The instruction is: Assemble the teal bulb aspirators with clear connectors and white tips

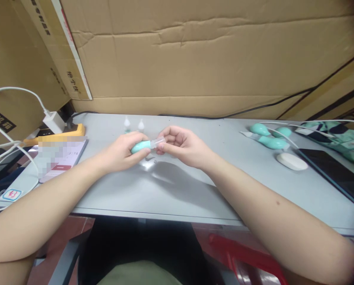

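Above the middle of the grey table, my left hand (125, 148) is closed around a teal squeeze bulb (140, 147). A clear plastic tip (157, 141) points right from the bulb. My right hand (181, 145) pinches that tip between thumb and fingers, its other fingers curled. Just behind my left hand stand two small pieces with white pointed tops (127, 122), their lower parts partly hidden. Several more teal bulbs (272, 141) lie at the right, one with a clear flat tip.
A white oval case (292, 161) and a dark phone (334, 172) lie at the right, near a green patterned cloth (339, 142). On the left are a lit phone (67, 158), a yellow power strip (76, 130) with a white charger (54, 122), and white cables. Cardboard (194, 71) stands behind the table.
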Available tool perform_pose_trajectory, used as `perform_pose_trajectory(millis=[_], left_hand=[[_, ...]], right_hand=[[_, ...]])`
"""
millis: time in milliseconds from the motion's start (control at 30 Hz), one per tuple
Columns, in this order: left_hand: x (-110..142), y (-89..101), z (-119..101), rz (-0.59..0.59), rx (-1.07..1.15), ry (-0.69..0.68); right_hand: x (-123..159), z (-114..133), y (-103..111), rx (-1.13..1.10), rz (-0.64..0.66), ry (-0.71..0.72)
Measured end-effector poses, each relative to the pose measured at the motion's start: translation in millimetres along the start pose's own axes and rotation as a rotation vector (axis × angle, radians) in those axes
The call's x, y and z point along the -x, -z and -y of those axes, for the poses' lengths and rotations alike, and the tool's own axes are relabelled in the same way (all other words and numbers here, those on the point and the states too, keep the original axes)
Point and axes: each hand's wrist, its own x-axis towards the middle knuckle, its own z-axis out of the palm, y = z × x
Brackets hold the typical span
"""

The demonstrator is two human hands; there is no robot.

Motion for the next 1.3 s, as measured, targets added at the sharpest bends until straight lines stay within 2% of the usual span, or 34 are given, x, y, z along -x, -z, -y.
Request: perform_pose_trajectory(millis=[100,233,400,600,767,1033,1300], left_hand=[[1,0.6,2,0.013,-0.105,-0.032],[1,0.9,2,0.000,-0.119,-0.043],[0,-1.5,1,-0.062,-0.075,-0.072],[1,-7.1,1,-0.103,-0.073,-0.101],[2,-6.1,3,-0.069,-0.126,-0.091],[5,-0.5,6,0.037,-0.194,-0.060],[4,-1.6,6,-0.017,-0.201,-0.084]], right_hand=[[2,-1,2,0.165,0.019,0.001],[5,-2,-1,0.287,-0.031,0.050],[5,-2,-11,0.150,-0.132,0.054],[5,1,-18,0.051,-0.181,0.002],[6,0,-14,0.092,-0.151,0.008],[7,1,-9,0.183,-0.011,0.015],[7,-3,-16,0.088,-0.096,0.016]])
